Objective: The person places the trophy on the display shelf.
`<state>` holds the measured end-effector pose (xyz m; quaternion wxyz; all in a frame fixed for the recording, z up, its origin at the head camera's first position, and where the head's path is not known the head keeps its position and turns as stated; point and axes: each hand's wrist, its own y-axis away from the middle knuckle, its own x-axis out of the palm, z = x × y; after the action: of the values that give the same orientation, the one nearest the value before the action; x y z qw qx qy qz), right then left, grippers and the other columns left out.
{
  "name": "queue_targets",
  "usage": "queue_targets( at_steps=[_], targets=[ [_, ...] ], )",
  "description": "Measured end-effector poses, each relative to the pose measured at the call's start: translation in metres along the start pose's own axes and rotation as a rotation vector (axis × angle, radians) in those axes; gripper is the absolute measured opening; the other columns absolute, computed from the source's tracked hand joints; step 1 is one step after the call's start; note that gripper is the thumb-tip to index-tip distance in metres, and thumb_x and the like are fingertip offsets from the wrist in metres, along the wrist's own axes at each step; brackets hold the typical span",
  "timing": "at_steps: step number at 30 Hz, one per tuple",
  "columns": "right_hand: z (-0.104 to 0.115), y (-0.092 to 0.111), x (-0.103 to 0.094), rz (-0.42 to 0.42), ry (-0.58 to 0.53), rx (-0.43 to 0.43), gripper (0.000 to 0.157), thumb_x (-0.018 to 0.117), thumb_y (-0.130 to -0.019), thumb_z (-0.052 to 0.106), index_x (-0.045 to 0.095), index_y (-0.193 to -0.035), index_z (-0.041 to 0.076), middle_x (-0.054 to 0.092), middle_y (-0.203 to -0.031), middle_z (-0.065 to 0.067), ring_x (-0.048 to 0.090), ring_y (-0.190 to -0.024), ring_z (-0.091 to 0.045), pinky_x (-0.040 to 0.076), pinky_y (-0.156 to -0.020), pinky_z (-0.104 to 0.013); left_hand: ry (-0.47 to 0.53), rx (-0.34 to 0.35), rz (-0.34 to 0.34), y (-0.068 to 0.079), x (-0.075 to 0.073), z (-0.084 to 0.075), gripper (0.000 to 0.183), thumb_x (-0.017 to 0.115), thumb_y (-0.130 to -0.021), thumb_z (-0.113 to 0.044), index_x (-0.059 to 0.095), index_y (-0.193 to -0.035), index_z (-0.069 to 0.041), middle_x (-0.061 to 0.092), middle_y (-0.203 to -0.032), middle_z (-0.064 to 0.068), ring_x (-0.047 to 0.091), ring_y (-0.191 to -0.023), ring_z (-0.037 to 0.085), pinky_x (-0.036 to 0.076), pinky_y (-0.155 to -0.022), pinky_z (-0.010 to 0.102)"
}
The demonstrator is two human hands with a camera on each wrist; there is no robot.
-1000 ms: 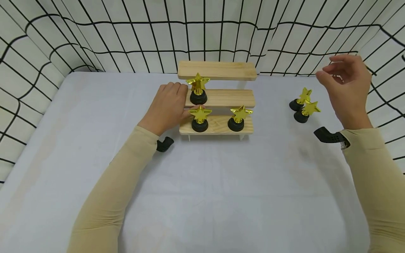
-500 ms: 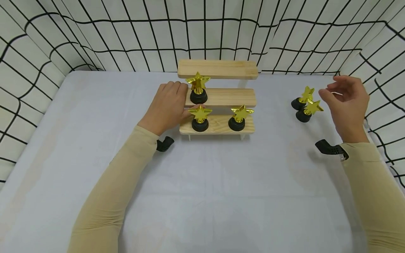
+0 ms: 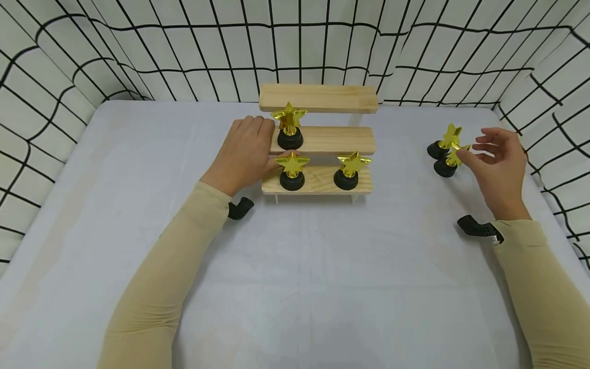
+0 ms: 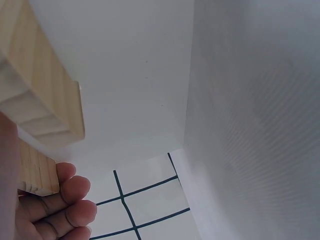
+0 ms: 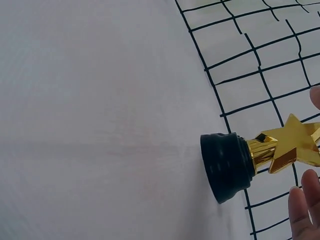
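"Which step do we see now, in your opinion?"

"I believe it is the reach for the nearer trophy [image 3: 445, 167]. It is by the far right corner of the worktop [image 3: 299, 282], just beside the rear trophy [image 3: 437, 150]."

"Does the right hand [image 3: 500, 169] hold it already?"

"It seems not. The grip is rather wide, with the star between thumb and fingers. If some fingertip touches it, I cannot tell."

"And the left hand [image 3: 244, 151]?"

"Its fingers are bent around the left end of the middle shelf [image 3: 338, 140] of the wooden stand [image 3: 318, 98], near the middle of the worktop's far edge. I suppose this is for steadying. One trophy [image 3: 289, 139] stands at that same end, and two trophies [image 3: 346, 180] stand on the lowest shelf [image 3: 319, 180]."

"So what does the next move call for?"

"In my judgement, a gentle closing on the star, then a straight lift, without knocking its neighbour."
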<state>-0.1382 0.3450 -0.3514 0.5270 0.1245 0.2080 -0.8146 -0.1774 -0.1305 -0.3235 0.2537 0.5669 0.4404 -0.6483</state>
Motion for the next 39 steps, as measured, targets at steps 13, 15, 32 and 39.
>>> queue_targets(
  at_steps=[13,15,32,39],
  targets=[
    [-0.017,-0.001,-0.007,0.044,-0.215,0.091,0.063,0.083,-0.085,0.008,0.052,-0.138,0.020,0.057,-0.118,0.010,0.059,-0.111,-0.003,0.047,-0.089,-0.005,0.020,-0.013,0.018,-0.003,-0.002,-0.003,0.060,0.069,-0.097,-0.049,0.052,-0.118,0.004,0.060,-0.103,0.018,0.052,-0.096,0.035,0.044,-0.094,0.048],
    [-0.018,-0.002,-0.007,0.048,-0.240,0.102,0.064,0.084,-0.084,0.007,0.052,-0.138,0.019,0.058,-0.117,0.010,0.059,-0.110,-0.003,0.047,-0.088,-0.006,0.022,-0.020,0.027,-0.003,-0.003,-0.003,0.060,0.071,-0.096,-0.047,0.051,-0.120,0.005,0.059,-0.105,0.018,0.052,-0.098,0.035,0.044,-0.095,0.049],
    [-0.038,-0.002,-0.001,0.089,-0.085,0.061,0.053,0.084,-0.085,0.009,0.058,-0.129,0.023,0.059,-0.114,0.014,0.063,-0.099,0.002,0.049,-0.086,-0.003,0.028,-0.018,0.031,-0.004,-0.002,-0.002,0.061,0.070,-0.096,-0.048,0.052,-0.121,0.005,0.060,-0.105,0.018,0.052,-0.097,0.035,0.044,-0.095,0.050],
    [-0.040,-0.002,0.000,0.141,0.019,0.048,0.040,0.081,-0.089,0.013,0.060,-0.121,0.026,0.062,-0.111,0.022,0.063,-0.100,0.006,0.050,-0.083,-0.003,0.021,-0.037,0.077,-0.003,-0.003,-0.002,0.067,0.082,-0.087,-0.039,0.051,-0.126,0.006,0.059,-0.111,0.019,0.052,-0.103,0.036,0.043,-0.098,0.050]
  ],
)
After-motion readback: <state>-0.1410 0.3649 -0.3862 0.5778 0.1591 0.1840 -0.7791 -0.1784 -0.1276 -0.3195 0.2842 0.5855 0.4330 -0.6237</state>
